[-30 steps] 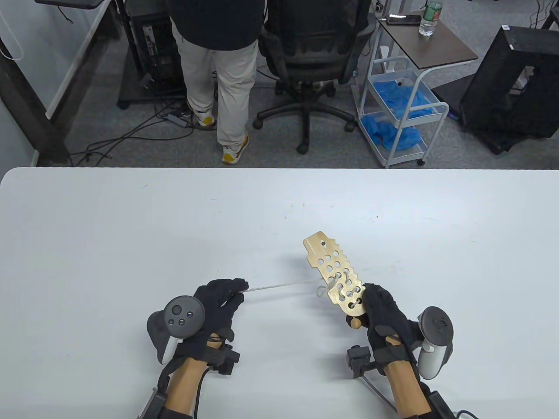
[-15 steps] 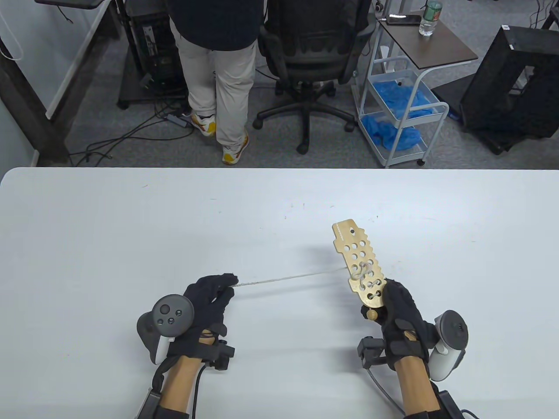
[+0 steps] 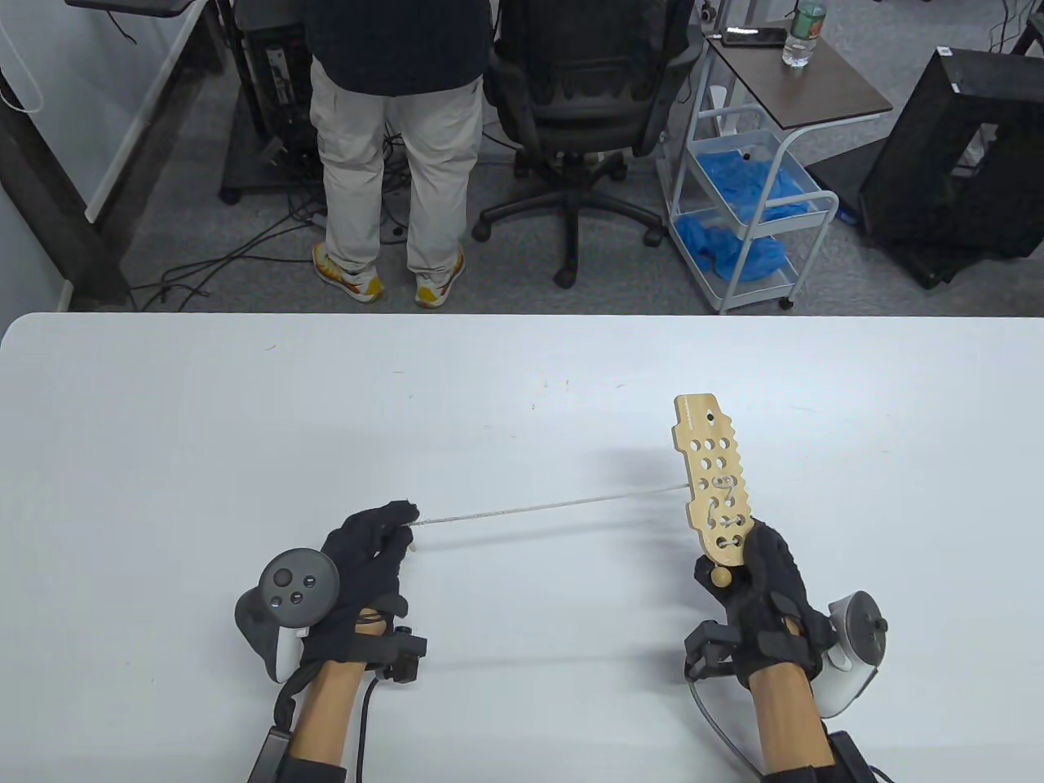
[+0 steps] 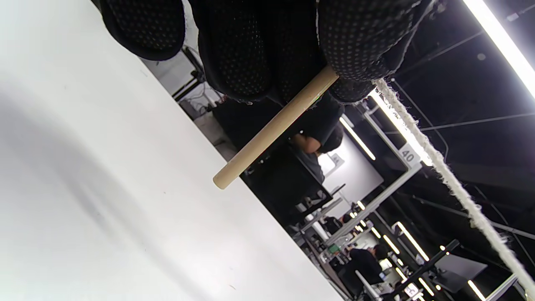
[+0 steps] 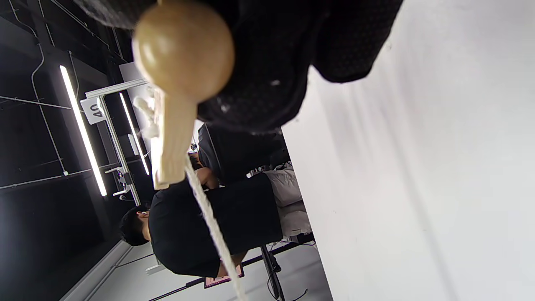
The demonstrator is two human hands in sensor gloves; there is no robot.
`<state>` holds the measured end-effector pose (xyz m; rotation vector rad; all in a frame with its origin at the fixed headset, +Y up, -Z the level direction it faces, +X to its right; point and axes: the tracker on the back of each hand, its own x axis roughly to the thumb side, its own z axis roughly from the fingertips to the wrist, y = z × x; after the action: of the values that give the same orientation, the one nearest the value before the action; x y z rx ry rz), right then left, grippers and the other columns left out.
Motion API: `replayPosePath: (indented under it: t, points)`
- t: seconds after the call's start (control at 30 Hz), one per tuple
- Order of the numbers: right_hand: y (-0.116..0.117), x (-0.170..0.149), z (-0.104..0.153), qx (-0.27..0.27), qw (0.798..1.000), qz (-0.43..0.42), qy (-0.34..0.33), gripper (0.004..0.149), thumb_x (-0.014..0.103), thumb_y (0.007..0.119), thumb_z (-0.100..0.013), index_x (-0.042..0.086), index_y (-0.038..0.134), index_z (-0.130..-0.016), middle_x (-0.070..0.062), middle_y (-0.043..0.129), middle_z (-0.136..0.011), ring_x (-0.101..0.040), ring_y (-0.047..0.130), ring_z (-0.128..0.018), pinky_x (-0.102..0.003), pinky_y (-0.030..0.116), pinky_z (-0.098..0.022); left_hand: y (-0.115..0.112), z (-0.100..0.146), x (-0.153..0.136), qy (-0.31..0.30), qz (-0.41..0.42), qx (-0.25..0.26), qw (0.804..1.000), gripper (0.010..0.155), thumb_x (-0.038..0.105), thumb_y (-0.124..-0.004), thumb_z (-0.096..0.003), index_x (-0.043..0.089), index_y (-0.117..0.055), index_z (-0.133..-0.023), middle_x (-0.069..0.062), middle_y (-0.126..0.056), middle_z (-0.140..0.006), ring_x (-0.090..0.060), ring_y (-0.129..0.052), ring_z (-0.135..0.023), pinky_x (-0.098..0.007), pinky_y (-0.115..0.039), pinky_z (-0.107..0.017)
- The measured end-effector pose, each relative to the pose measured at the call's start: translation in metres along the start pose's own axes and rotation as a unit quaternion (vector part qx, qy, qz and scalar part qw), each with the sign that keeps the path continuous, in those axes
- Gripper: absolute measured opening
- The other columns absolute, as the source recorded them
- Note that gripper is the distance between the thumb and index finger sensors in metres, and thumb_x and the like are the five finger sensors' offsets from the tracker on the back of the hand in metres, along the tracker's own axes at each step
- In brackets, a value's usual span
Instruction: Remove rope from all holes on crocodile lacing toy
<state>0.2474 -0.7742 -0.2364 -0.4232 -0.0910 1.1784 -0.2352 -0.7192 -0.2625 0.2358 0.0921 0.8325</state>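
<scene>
The wooden crocodile lacing board (image 3: 714, 481) stands nearly upright above the table, held at its lower end by my right hand (image 3: 754, 571). A round wooden bead (image 3: 721, 576) (image 5: 184, 49) shows just below the board by my thumb. A white rope (image 3: 546, 507) runs taut from the board's middle holes leftward to my left hand (image 3: 383, 530), which pinches the rope's end with its wooden needle (image 4: 273, 127). Rope (image 4: 443, 175) still weaves through a few lower holes. In the right wrist view the board (image 5: 171, 138) is edge-on, with the rope (image 5: 213, 234) leaving it.
The white table (image 3: 245, 408) spreads around both hands. Beyond its far edge stand a person (image 3: 391, 139), an office chair (image 3: 583, 106) and a wheeled cart (image 3: 750, 188) with blue items.
My right hand has carried the board right and turned it more upright. My left hand has drawn left, and the rope has pulled straight, its loose loop gone.
</scene>
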Motion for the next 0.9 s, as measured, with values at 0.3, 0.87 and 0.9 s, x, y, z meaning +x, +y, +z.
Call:
replayPosePath:
  t: [0.3,0.87,0.9]
  points:
    - [-0.0046,0.0004,-0.0003,-0.006,1.0,-0.03,-0.002,0.048,0.045,0.067,-0.051,0.019,0.063,-0.091,-0.001,0.092,-0.074,-0.018,0.101,-0.048,-0.049,0.078,-0.057,0.0053,-0.0006,-0.0037,0.012,0.015,0.014,1.0,0.043,0.036,-0.082,-0.048,0.043,-0.082,-0.091,0.004,-0.091,-0.09,-0.018,-0.09,-0.077,-0.052,-0.075,-0.063]
    - [-0.0097,0.0022,0.0,-0.014,0.998,-0.054,-0.013,0.048,0.045,0.065,-0.051,0.021,0.06,-0.092,0.0,0.09,-0.076,-0.017,0.1,-0.051,-0.048,0.077,-0.059,0.0093,-0.001,-0.0095,0.028,0.043,0.027,0.998,0.043,0.036,-0.078,-0.0499,0.042,-0.079,-0.092,0.006,-0.095,-0.082,-0.015,-0.094,-0.07,-0.05,-0.078,-0.06]
    - [-0.0105,0.0022,0.0001,-0.017,0.998,-0.058,-0.012,0.048,0.045,0.065,-0.052,0.021,0.06,-0.092,0.001,0.09,-0.077,-0.017,0.1,-0.051,-0.048,0.077,-0.059,0.0102,-0.0009,-0.0102,0.031,0.047,0.03,0.998,0.043,0.036,-0.077,-0.0502,0.043,-0.078,-0.092,0.006,-0.095,-0.082,-0.015,-0.094,-0.069,-0.05,-0.078,-0.06]
